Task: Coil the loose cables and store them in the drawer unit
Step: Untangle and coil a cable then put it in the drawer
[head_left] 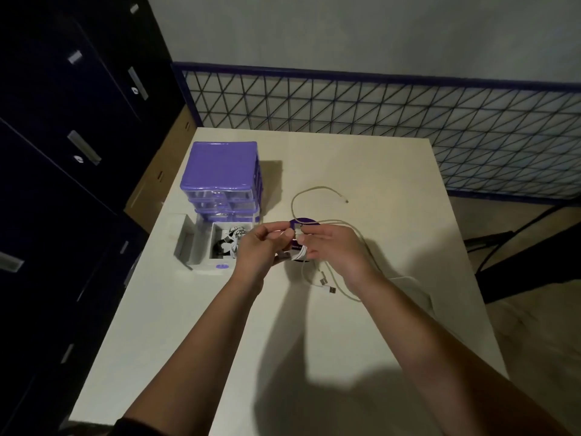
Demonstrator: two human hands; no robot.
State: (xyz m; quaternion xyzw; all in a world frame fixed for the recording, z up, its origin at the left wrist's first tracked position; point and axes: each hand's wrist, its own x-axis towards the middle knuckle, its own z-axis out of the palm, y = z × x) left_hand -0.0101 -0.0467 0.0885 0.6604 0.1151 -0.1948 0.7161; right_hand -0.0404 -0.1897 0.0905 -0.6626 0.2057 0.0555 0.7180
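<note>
Cables occupied both my hands above the middle of the pale desk [361, 171]. My left hand [256, 247] was pinched narrow on a small white bundle of cable [298, 251], and my right hand [338, 250] met it from the other side, fingers loosely curled and touching the same bundle. From that bundle a long cream cable [311, 191] looped away to the far side and ended in a small plug lying on the desk, while more strands fell to the near right, where two USB plugs [327, 286] hung just below my right wrist. Under my hands lay a purple round object [303, 221], mostly hidden. To the left stood the purple drawer unit [220, 171], its lowest drawer [201, 247] pulled out toward me, with black and white coiled cables [231, 243] already inside, just beside my left hand.
</note>
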